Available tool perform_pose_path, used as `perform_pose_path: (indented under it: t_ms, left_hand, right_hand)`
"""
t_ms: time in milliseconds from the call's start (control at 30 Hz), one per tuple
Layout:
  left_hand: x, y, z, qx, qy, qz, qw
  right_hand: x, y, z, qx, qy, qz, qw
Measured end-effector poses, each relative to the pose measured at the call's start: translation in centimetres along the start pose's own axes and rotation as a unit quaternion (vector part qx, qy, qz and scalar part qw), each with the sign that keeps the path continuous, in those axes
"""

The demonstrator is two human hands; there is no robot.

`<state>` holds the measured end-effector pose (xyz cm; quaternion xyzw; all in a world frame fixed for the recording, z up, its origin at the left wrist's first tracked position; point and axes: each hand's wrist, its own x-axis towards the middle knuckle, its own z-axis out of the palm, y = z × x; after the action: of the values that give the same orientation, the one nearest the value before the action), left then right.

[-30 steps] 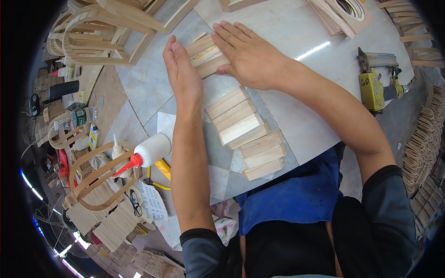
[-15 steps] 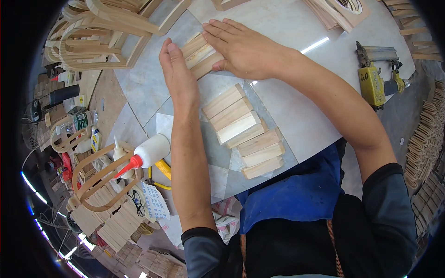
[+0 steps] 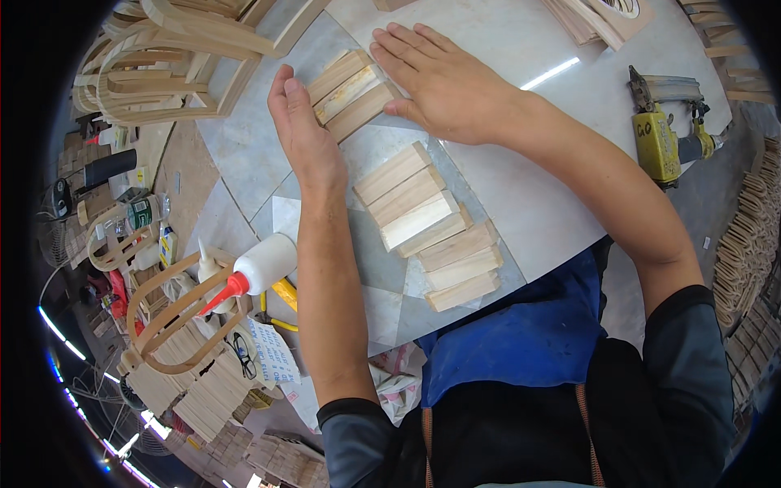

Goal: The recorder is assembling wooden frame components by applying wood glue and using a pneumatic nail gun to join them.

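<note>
pale wood blocks point(image 3: 362, 112) | middle piece point(image 3: 347, 93) yellow-smeared — hands point(image 3: 451, 96) uncurled, bracketing the ends

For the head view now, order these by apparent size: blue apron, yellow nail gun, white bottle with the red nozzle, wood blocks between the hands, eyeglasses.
1. Blue apron
2. Yellow nail gun
3. Wood blocks and white bottle: too alike to rank
4. Eyeglasses

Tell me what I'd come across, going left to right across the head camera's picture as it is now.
Green-labelled bottle → white bottle with a red nozzle → left hand → wooden strips beside it → right hand → yellow nail gun → stacked bent wooden pieces.
</note>
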<state>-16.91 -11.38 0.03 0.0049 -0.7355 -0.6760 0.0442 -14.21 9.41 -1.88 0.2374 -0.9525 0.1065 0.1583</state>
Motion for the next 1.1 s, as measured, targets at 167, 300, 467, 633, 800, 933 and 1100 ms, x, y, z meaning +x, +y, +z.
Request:
perform_pose_path:
  t_ms: [167,300,467,633,800,933,1100]
  left_hand:
    - [-0.1,0.0,0.6,0.003,0.006,-0.005,1.000]
    - [-0.3,0.6,0.7,-0.056,-0.019,0.001,0.998]
    - [-0.7,0.8,0.4,-0.098,-0.024,-0.012,0.995]
    - [-0.5,0.1,0.0,-0.043,-0.043,0.022,0.998]
    - [-0.7,0.4,0.6,-0.108,-0.038,-0.008,0.993]
    - [-0.1,-0.7,0.0,-0.094,-0.035,0.005,0.995]
    - [-0.6,-1.4,-0.9,-0.066,0.008,0.045,0.997]
  right_hand:
    - [1.1,0.6,0.3,0.021,-0.005,-0.015,1.000]
    - [1.3,0.8,0.3,0.037,-0.007,-0.016,0.999]
    - [1.1,1.0,0.7,0.064,0.006,-0.018,0.998]
    - [1.7,1.9,1.5,0.057,0.011,-0.037,0.998]
    - [1.5,2.6,1.8,0.045,0.015,-0.057,0.997]
    - [0.7,1.7,-1.4,0.111,0.001,-0.024,0.994]
    - [-5.1,-2.9,-6.9,0.226,-0.027,-0.031,0.973]
